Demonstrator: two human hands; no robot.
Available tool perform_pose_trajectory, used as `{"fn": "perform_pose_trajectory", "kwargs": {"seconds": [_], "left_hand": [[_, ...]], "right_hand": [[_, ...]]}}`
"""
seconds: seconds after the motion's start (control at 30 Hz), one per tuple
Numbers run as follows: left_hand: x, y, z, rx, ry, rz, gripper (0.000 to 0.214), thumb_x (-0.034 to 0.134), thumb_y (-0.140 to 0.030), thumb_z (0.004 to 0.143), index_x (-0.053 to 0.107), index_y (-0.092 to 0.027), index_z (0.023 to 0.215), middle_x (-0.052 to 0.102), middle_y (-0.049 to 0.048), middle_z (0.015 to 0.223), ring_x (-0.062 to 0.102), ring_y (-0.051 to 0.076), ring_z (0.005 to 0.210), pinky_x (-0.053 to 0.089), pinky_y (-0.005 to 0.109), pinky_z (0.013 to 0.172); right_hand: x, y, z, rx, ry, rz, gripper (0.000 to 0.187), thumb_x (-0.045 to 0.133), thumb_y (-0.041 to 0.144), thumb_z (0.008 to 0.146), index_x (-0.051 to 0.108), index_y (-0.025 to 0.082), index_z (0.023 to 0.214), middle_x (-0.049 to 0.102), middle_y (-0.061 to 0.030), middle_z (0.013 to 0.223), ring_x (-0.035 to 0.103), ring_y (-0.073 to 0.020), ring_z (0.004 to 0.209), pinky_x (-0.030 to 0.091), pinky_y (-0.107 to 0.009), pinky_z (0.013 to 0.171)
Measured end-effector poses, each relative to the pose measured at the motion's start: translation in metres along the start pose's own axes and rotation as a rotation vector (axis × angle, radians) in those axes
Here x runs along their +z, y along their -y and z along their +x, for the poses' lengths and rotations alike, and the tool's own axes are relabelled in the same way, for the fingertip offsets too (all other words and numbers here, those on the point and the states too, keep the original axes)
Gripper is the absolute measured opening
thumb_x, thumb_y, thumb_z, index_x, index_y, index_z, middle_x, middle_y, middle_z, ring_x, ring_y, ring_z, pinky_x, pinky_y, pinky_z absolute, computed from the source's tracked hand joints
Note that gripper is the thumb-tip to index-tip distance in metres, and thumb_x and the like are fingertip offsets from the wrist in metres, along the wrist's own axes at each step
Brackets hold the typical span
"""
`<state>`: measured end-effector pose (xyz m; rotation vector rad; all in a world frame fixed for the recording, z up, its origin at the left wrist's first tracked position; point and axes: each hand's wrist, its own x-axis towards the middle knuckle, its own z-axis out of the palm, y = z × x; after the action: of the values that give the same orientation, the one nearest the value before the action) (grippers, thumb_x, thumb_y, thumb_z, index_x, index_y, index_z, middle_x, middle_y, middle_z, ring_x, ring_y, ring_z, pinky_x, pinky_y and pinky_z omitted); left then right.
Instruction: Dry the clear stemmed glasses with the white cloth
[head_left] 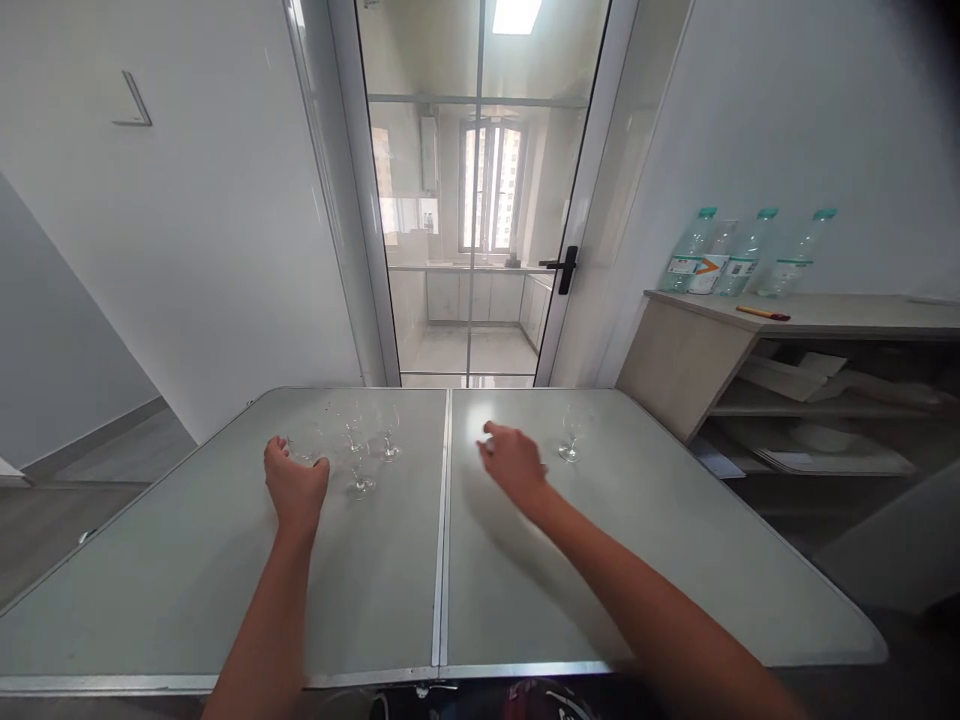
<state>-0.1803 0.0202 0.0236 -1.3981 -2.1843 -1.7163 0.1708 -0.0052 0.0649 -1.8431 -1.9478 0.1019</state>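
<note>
Several clear stemmed glasses stand on the left half of the table, among them a near glass and one farther right. My left hand is open in a C shape, thumb and fingers apart, with another clear glass just beyond it. Across the seam, my right hand is closed, with curled fingers. Clear glints at its fingertips and beside its wrist suggest a stemmed glass in it, mostly hidden by the hand. A single stemmed glass stands upright to the right of that hand.
The pale table has a metal seam down its middle. To the right, a shelf unit bears several plastic bottles and a yellow-red pen-like stick. Behind the table stands a glazed door with a black handle.
</note>
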Motion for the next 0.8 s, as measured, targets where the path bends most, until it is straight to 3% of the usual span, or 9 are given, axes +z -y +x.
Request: {"fn": "perform_pose_trajectory", "kwargs": {"seconds": [0.1, 0.2, 0.33, 0.47, 0.6, 0.7, 0.8], "left_hand": [[-0.004, -0.010, -0.004, -0.009, -0.055, -0.034, 0.081, 0.069, -0.015, 0.065, 0.039, -0.010, 0.140, 0.049, 0.0209, 0.137, 0.050, 0.038, 0.131, 0.038, 0.056, 0.113], [-0.008, -0.019, -0.007, 0.032, -0.182, -0.087, 0.072, 0.063, -0.010, 0.065, 0.041, -0.012, 0.134, 0.048, 0.0182, 0.134, 0.049, 0.034, 0.129, 0.040, 0.052, 0.110], [-0.015, -0.031, -0.012, 0.132, -0.325, -0.133, 0.064, 0.054, -0.003, 0.062, 0.044, -0.016, 0.125, 0.048, 0.0150, 0.130, 0.053, 0.029, 0.119, 0.047, 0.045, 0.096], [-0.020, -0.041, -0.016, 0.146, -0.360, -0.131, 0.054, 0.050, -0.002, 0.061, 0.046, -0.019, 0.112, 0.051, 0.0131, 0.123, 0.053, 0.029, 0.116, 0.048, 0.042, 0.086], [-0.023, -0.045, -0.018, 0.151, -0.383, -0.135, 0.049, 0.048, -0.002, 0.060, 0.047, -0.020, 0.105, 0.053, 0.0123, 0.120, 0.052, 0.029, 0.115, 0.047, 0.042, 0.085], [-0.022, -0.045, -0.019, 0.192, -0.397, -0.137, 0.046, 0.047, -0.003, 0.060, 0.048, -0.020, 0.102, 0.054, 0.0119, 0.117, 0.053, 0.029, 0.113, 0.047, 0.041, 0.084], [-0.021, -0.044, -0.019, 0.197, -0.383, -0.137, 0.043, 0.047, -0.005, 0.059, 0.049, -0.020, 0.099, 0.054, 0.0118, 0.115, 0.054, 0.029, 0.113, 0.047, 0.041, 0.084]], "right_hand": [[-0.040, -0.049, -0.001, 0.207, -0.092, -0.224, 0.039, 0.052, 0.037, 0.099, 0.054, 0.021, 0.135, 0.074, -0.0135, 0.092, 0.072, -0.0285, 0.088, 0.048, -0.033, 0.074], [-0.058, -0.083, 0.001, 0.366, -0.099, -0.317, 0.057, 0.055, 0.046, 0.097, 0.042, 0.018, 0.145, 0.073, -0.0162, 0.094, 0.073, -0.0317, 0.090, 0.050, -0.035, 0.074], [-0.059, -0.108, 0.010, 0.454, -0.033, -0.335, 0.045, 0.054, 0.045, 0.098, 0.056, 0.015, 0.132, 0.072, -0.0191, 0.100, 0.073, -0.0310, 0.095, 0.051, -0.036, 0.077], [-0.059, -0.118, 0.020, 0.467, 0.016, -0.331, 0.029, 0.055, 0.038, 0.098, 0.070, 0.016, 0.109, 0.073, -0.0201, 0.101, 0.073, -0.0287, 0.097, 0.050, -0.033, 0.077], [-0.055, -0.090, 0.022, 0.305, -0.037, -0.292, 0.026, 0.055, 0.040, 0.098, 0.071, 0.021, 0.102, 0.075, -0.0141, 0.093, 0.073, -0.0264, 0.089, 0.047, -0.030, 0.071], [-0.039, -0.038, 0.015, 0.110, -0.050, -0.195, 0.026, 0.058, 0.046, 0.096, 0.071, 0.023, 0.099, 0.075, -0.0096, 0.087, 0.071, -0.0242, 0.085, 0.043, -0.028, 0.067], [-0.016, 0.022, 0.006, -0.064, 0.037, -0.009, 0.027, 0.060, 0.049, 0.095, 0.070, 0.024, 0.097, 0.074, -0.0062, 0.084, 0.069, -0.0214, 0.077, 0.038, -0.026, 0.061]]}}
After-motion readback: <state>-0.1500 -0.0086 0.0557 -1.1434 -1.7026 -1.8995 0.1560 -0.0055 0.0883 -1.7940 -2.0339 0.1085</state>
